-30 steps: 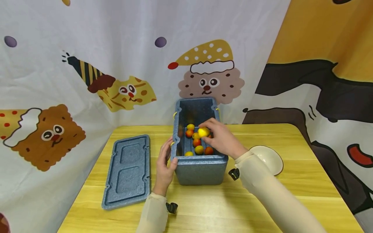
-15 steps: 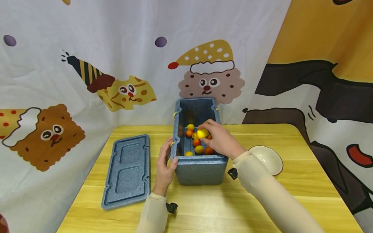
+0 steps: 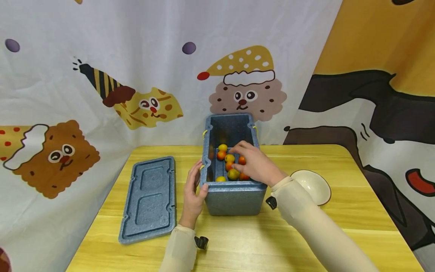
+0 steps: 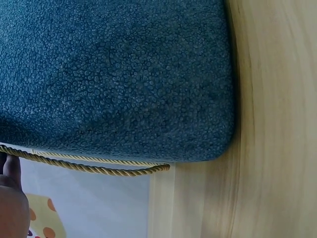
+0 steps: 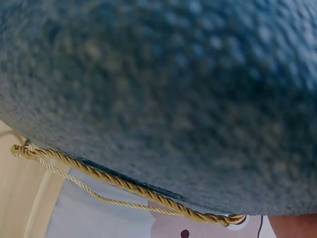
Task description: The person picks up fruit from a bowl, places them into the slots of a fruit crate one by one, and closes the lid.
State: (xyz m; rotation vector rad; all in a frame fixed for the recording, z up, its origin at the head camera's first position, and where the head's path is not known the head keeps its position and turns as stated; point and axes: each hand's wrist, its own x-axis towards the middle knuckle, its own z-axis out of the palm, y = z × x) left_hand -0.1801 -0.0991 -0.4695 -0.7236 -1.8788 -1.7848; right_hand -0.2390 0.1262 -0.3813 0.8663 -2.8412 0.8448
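An open blue-grey foam box [image 3: 234,200] stands on the table with several small yellow and orange-red fruits [image 3: 233,174] on its floor. My left hand [image 3: 192,196] holds the box at its near left corner, thumb at the front rim and fingers along the left side. My right hand [image 3: 256,162] reaches over the right rim into the box. Its thumb and fingers stand apart above the fruits, with no fruit visible between them, and it hides some of the fruit. In both wrist views, the box wall [image 4: 114,74] and a twisted gold rope handle [image 5: 124,186] show close up.
The foam lid [image 3: 149,200] lies flat on the wooden table [image 3: 234,245], left of the box. A white bowl [image 3: 314,189] with a dark rim stands on the right, partly behind the right forearm. A curtain with cartoon prints [image 3: 159,37] hangs behind the table.
The bright yellow fruit that my right hand pinched has left its fingertips, and the fingers have parted above the pile. My left hand stays at the box corner.
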